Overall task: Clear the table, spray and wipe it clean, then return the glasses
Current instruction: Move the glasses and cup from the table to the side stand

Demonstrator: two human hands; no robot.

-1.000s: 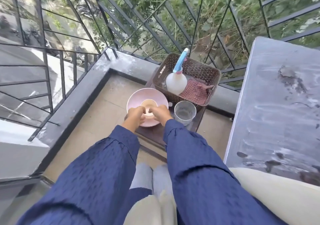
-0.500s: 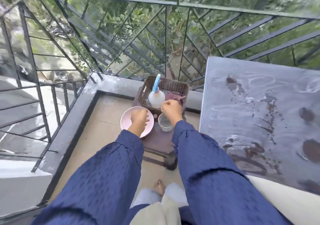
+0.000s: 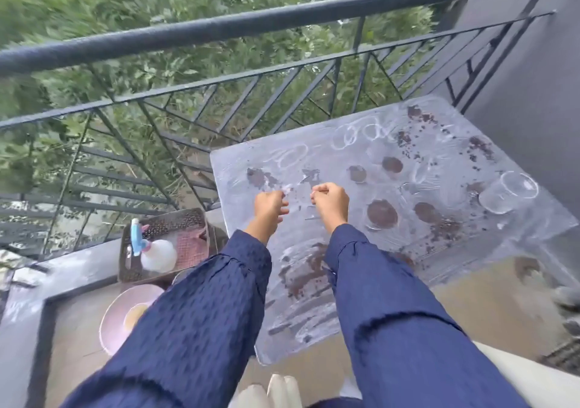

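**Navy sleeves over a stained table, seen from the head camera**

Pink bowl, lower left, stood on a low surface beside the table. The left sleeve covered its right half, and motion blur softened its rim. Just behind it sat a brown perforated basket, its near edge cut off by the same sleeve. Inside the basket lay a white spray bottle with a blue trigger head and, to its right, a red checked cloth. Blur hid whether the bottle leaned on the basket wall.

The left hand and right hand hovered close together over the table. Both had their fingers curled inward and no object was visible in either. A pale fleck at the right fingertips could not be told from the white smears behind it.

The tabletop carried brown round stains, crumbs and white ring marks. Both sleeves hid part of its near half. One clear glass remained near the table's right edge. It was transparent, so whether it stood upright or tilted was hard to judge.
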